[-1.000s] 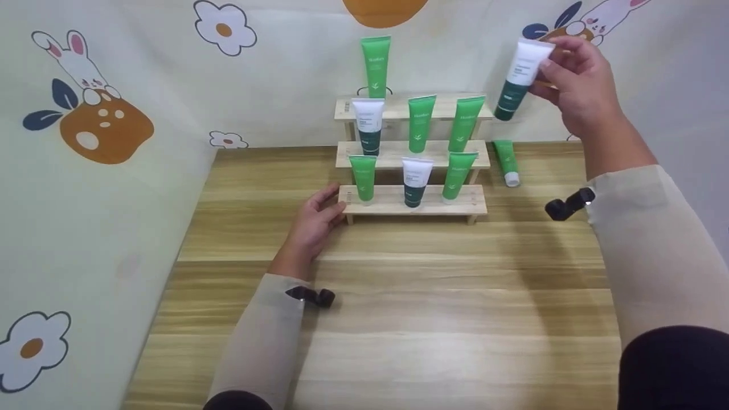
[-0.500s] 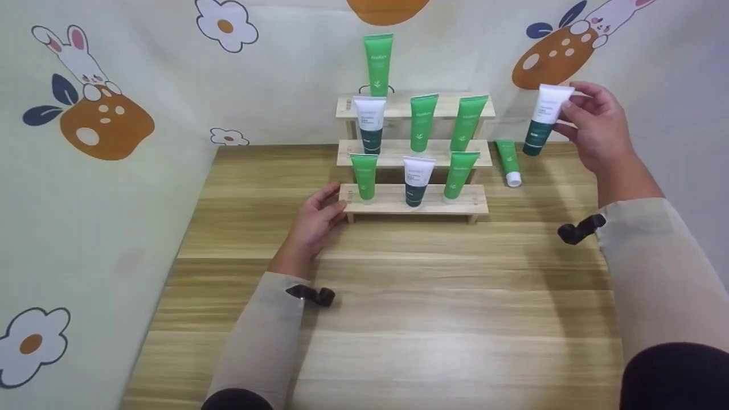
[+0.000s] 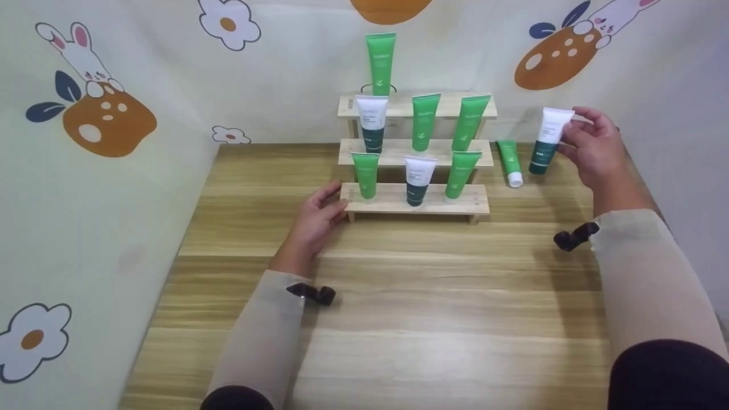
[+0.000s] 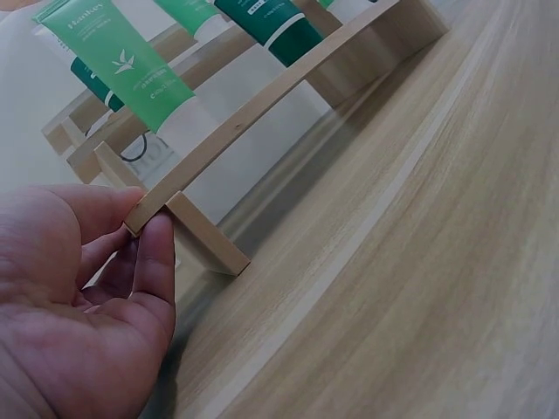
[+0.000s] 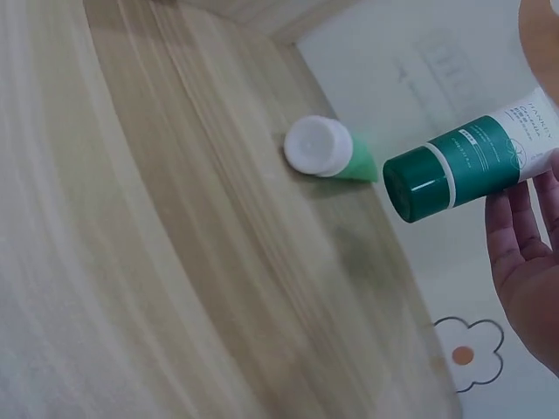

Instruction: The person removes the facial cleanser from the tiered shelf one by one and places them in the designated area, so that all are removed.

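Observation:
My right hand (image 3: 595,149) pinches a white and dark green squeeze tube (image 3: 550,140) by its white upper part, cap down and slightly tilted. In the right wrist view the tube's dark green cap (image 5: 419,183) seems to hang above the table. Left of it, a green tube (image 3: 510,164) with a white cap lies on the table. My left hand (image 3: 316,219) grips the left end of the lowest step of a three-step wooden display stand (image 3: 387,206); in the left wrist view, fingers and thumb (image 4: 157,262) pinch the board's corner.
Several green tubes (image 3: 422,122) and two white and dark green tubes, one of them a front tube (image 3: 418,181), stand caps down on the stand's steps. Behind the wooden table (image 3: 410,296) hangs a pale printed cloth (image 3: 285,74), which also covers the left side.
My right hand has carried the white and dark green tube from beside the top step down and slightly right, to beside the lying green tube. The left hand has stayed at the stand.

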### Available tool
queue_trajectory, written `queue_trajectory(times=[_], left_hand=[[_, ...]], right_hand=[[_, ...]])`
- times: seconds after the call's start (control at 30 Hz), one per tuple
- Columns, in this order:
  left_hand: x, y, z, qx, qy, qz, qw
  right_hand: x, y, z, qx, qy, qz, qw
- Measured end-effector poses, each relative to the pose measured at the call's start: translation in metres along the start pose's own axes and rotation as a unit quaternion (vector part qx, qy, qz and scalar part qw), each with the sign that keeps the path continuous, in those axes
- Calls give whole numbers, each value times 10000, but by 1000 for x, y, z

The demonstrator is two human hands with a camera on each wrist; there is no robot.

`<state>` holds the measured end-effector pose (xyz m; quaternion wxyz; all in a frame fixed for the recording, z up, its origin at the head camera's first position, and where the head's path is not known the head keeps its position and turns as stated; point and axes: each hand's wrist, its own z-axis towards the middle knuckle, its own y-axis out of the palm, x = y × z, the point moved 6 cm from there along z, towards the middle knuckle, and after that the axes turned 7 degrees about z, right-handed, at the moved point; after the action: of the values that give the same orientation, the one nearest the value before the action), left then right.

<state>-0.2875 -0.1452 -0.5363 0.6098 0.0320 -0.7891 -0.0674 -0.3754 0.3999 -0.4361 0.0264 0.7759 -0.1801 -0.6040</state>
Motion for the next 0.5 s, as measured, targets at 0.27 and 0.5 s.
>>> queue_trajectory(times=[0.27, 0.5], left_hand=[[2, 1, 1, -44, 4, 101, 9999], [0, 2, 1, -56, 80, 124, 9999]], right_hand=[[21, -9, 11, 32, 171, -214, 9996], [34, -9, 20, 164, 389, -334, 9986]])
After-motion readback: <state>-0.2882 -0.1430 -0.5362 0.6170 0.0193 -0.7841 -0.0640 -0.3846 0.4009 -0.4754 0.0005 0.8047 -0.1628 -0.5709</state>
